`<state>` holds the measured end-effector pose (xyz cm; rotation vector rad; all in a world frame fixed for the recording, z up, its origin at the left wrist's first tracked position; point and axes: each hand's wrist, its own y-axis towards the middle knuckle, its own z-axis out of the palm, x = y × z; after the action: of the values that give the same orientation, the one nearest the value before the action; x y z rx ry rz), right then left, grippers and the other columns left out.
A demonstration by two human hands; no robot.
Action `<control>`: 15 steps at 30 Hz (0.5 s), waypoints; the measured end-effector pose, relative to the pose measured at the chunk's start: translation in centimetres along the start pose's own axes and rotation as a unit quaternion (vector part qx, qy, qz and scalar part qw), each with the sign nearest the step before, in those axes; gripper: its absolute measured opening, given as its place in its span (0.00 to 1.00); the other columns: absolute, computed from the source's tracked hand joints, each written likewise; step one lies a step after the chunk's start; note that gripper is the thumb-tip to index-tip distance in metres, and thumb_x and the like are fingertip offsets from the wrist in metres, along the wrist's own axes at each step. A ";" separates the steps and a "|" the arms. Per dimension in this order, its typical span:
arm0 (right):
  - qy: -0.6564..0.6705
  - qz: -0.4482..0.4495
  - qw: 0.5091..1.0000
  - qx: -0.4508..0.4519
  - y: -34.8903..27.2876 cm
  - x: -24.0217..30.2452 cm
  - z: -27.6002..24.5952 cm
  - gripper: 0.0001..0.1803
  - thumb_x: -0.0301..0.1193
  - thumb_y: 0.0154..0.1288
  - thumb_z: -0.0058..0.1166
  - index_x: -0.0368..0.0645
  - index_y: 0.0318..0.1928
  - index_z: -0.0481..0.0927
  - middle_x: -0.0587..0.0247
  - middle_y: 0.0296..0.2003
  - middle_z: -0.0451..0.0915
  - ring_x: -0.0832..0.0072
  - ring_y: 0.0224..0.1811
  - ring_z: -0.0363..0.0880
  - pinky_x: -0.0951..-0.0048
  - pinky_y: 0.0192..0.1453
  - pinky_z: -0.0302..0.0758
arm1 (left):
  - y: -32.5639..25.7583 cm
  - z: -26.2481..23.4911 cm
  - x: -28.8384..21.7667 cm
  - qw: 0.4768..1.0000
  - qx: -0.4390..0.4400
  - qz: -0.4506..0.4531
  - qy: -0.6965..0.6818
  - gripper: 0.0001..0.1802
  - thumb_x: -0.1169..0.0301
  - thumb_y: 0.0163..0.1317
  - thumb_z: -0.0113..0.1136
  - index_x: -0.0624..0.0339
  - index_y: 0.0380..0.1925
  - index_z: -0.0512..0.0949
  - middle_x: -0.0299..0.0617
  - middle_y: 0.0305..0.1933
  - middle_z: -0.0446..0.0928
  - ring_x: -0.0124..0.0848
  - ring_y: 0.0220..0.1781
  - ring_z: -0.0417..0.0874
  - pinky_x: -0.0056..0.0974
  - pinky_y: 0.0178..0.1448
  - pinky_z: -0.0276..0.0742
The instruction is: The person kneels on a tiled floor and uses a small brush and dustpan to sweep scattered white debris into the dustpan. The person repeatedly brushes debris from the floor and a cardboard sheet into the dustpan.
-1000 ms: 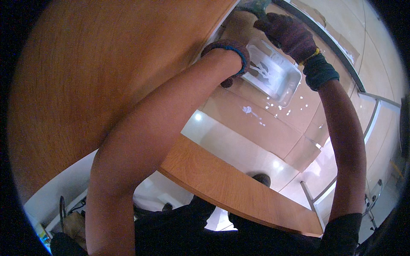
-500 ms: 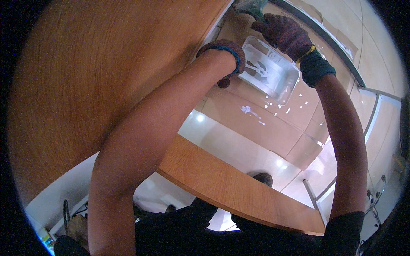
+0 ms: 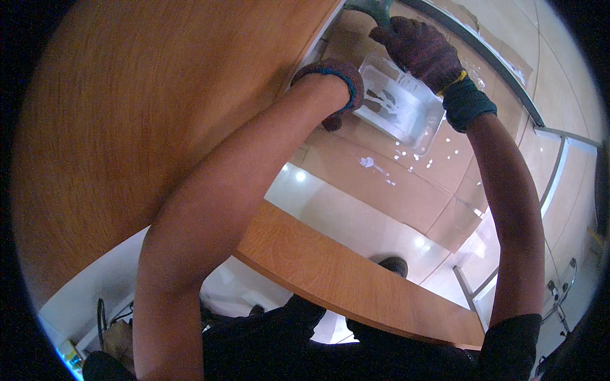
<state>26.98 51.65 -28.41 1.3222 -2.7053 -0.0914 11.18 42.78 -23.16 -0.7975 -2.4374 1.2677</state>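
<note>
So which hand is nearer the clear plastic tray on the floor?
Left. The left hand overlaps the clear plastic tray's near end; the right hand is just above its far edge, gripping a tool handle.

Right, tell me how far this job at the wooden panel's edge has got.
Done: white splashes already dot the floor tiles, and the clear tray is smeared inside. In hand: the gloved right hand has its grip on a grey tool at the wooden panel edge; the left hand is beside the tray. What remains can't be judged; the edge is hidden.
</note>
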 end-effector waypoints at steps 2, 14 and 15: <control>-0.017 -0.016 1.000 -0.020 -0.2 0.2 -0.4 0.19 0.32 0.61 0.49 0.57 0.53 0.72 0.57 0.36 0.75 0.57 0.34 0.77 0.61 0.34 0.76 | 0.1 0.2 0.1 1.000 -0.003 0.004 0.007 0.19 0.61 0.44 0.63 0.56 0.37 0.82 0.46 0.38 0.82 0.43 0.39 0.83 0.44 0.46 0.79; 0.001 -0.018 0.999 -0.035 -0.6 0.7 -0.8 0.15 0.36 0.65 0.46 0.55 0.52 0.73 0.55 0.33 0.75 0.57 0.32 0.78 0.59 0.30 0.74 | 2.8 1.9 0.9 0.976 0.023 -0.089 -0.198 0.17 0.65 0.60 0.47 0.64 0.42 0.79 0.49 0.39 0.81 0.42 0.38 0.84 0.48 0.50 0.75; -0.021 -0.046 0.997 -0.059 -0.8 0.3 -0.4 0.14 0.37 0.66 0.45 0.54 0.51 0.73 0.55 0.33 0.75 0.57 0.32 0.78 0.59 0.31 0.74 | 2.8 1.7 0.8 0.978 0.022 -0.091 -0.186 0.17 0.65 0.60 0.47 0.64 0.42 0.79 0.49 0.39 0.82 0.42 0.38 0.84 0.48 0.49 0.75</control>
<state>27.51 50.96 -28.04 1.4234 -2.6267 -0.2874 10.68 43.40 -26.46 -0.3348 -2.6781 1.5040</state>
